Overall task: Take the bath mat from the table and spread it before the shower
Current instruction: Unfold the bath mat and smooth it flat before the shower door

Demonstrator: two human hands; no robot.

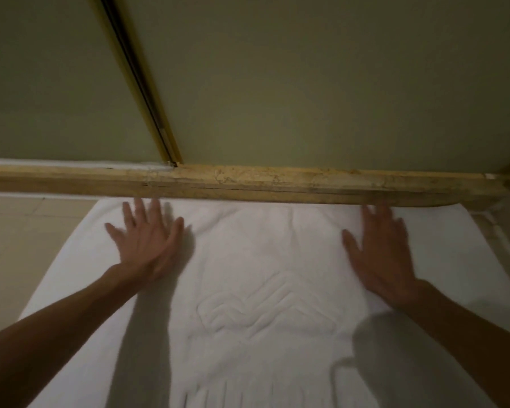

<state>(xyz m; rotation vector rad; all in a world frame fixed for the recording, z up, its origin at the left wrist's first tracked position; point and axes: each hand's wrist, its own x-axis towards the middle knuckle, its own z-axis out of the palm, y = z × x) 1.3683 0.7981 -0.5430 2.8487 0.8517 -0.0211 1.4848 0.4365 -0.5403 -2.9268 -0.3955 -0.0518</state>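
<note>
Floor by shower sill at 12 o'clock: seemingly soft, limp bath mat under flat left hand, right hand; pinch corners.

The left hand and the right hand are bare, with long, slender fingers that are blurred at the tips. The left forearm and the right forearm are uncovered down to the picture's lower edge, both dim in the low light.
</note>
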